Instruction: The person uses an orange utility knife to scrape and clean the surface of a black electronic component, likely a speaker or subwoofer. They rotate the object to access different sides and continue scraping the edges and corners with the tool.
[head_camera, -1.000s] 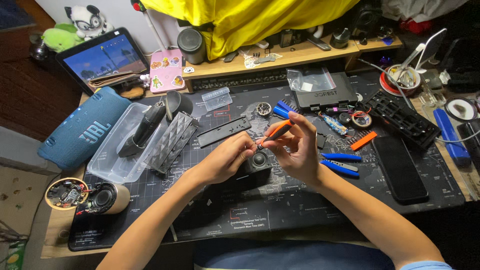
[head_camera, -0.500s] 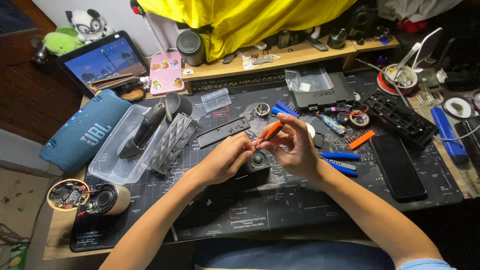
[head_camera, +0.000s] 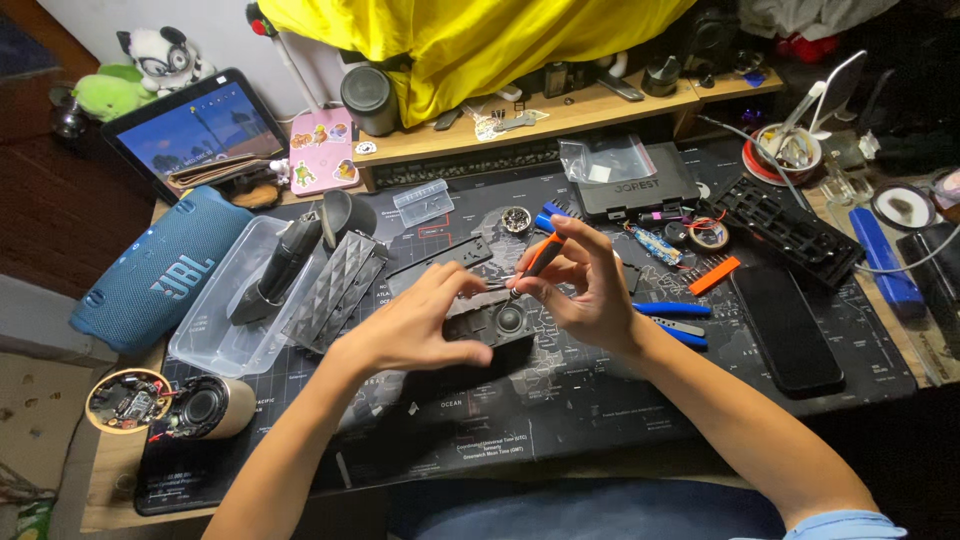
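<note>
The left hand (head_camera: 425, 325) is lying palm-down with its fingers curled over a black speaker part (head_camera: 500, 322), gripping its left end and pinning it to the dark mat in the middle of the desk (head_camera: 600, 420). The right hand (head_camera: 590, 290) is arching above the part's right end, wrist raised, thumb and fingertips pinching an orange-handled screwdriver (head_camera: 540, 258) that is slanting down with its tip meeting the part's top edge
</note>
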